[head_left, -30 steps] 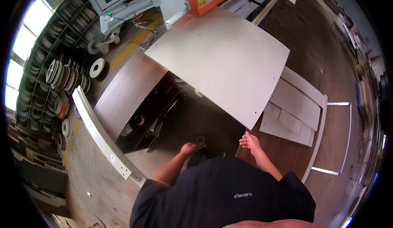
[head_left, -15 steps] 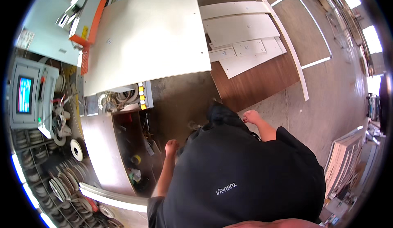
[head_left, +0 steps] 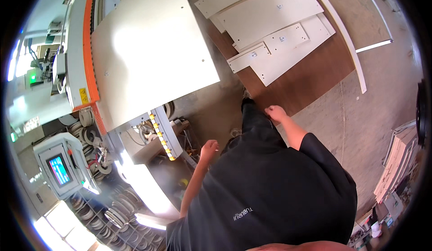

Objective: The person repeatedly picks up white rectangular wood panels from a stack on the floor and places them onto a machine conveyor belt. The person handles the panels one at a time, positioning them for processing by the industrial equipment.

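My left hand (head_left: 209, 151) hangs at my side with the fingers curled in and nothing seen in them. Its nearest neighbours are the machine's end and the shelves below. On the other side, my right hand (head_left: 276, 113) is loosely closed and also carries nothing visible, just above the edge of a brown wood-grain board (head_left: 310, 77). A large white panel (head_left: 148, 57) with small holes lies on the machine to the front left. Several smaller white panels (head_left: 270, 17) are stacked on the brown board. Neither hand touches a panel.
The machine has an orange rail (head_left: 88, 48) and a grey control box (head_left: 63, 165) with a lit screen. Rolls of edging (head_left: 119, 210) sit in racks at the lower left. A long white strip (head_left: 344, 32) borders the panel stack. Boards (head_left: 396, 163) lean at the right.
My view has turned and moved forward, so the panel stack looks closer and the control box sits lower and further right. Both arms have swung slightly; my hands remain without anything visible in them.
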`<action>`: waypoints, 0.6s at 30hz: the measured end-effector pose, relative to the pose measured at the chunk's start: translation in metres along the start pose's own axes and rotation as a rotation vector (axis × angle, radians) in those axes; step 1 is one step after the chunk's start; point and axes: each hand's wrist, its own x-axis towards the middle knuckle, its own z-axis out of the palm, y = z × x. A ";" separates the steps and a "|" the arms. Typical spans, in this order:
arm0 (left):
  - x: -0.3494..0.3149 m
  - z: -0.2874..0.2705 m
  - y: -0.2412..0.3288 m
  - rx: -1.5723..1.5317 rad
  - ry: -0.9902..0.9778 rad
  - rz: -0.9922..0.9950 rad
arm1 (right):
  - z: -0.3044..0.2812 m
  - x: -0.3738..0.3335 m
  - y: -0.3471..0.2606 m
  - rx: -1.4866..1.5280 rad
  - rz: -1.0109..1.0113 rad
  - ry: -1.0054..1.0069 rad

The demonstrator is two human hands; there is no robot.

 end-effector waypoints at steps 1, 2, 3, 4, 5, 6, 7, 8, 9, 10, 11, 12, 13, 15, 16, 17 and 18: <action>0.001 -0.001 0.012 0.020 0.024 -0.031 | -0.002 0.024 -0.002 0.122 0.076 -0.057; -0.002 0.000 0.029 0.034 0.052 -0.060 | -0.005 0.049 -0.005 0.238 0.148 -0.117; -0.002 0.002 0.042 0.042 0.080 -0.087 | -0.010 0.070 -0.012 0.249 0.144 -0.133; -0.004 0.003 0.054 -0.004 0.096 -0.121 | -0.013 0.090 -0.020 0.262 0.141 -0.148; -0.006 0.003 0.065 -0.047 0.110 -0.153 | -0.014 0.111 -0.028 0.278 0.140 -0.162; -0.003 0.003 0.070 -0.090 0.125 -0.185 | -0.017 0.137 -0.036 0.252 0.126 -0.211; -0.002 0.003 0.072 -0.075 0.121 -0.220 | -0.016 0.159 -0.043 0.228 0.114 -0.260; 0.000 0.002 0.072 -0.053 0.117 -0.255 | -0.010 0.177 -0.051 0.351 0.158 -0.253; 0.002 0.005 0.068 -0.044 0.117 -0.283 | -0.006 0.194 -0.064 0.461 0.194 -0.243; 0.002 0.009 0.063 -0.032 0.115 -0.295 | -0.001 0.210 -0.075 0.570 0.234 -0.234; 0.005 0.010 0.064 0.005 0.085 -0.309 | 0.007 0.232 -0.079 0.599 0.274 -0.241; 0.007 0.011 0.063 0.041 0.056 -0.321 | 0.016 0.254 -0.083 0.628 0.312 -0.248; 0.011 0.012 0.062 0.079 0.025 -0.335 | 0.026 0.276 -0.086 0.658 0.351 -0.255; 0.020 0.017 0.060 0.015 0.028 -0.359 | 0.049 0.311 -0.097 0.800 0.430 -0.142; 0.025 0.017 0.058 0.031 0.025 -0.383 | 0.057 0.324 -0.103 0.943 0.478 -0.109; 0.035 0.017 0.060 0.042 0.022 -0.398 | 0.061 0.333 -0.114 1.046 0.499 -0.072; 0.036 0.020 0.082 0.097 0.049 -0.399 | 0.068 0.340 -0.120 1.146 0.520 -0.033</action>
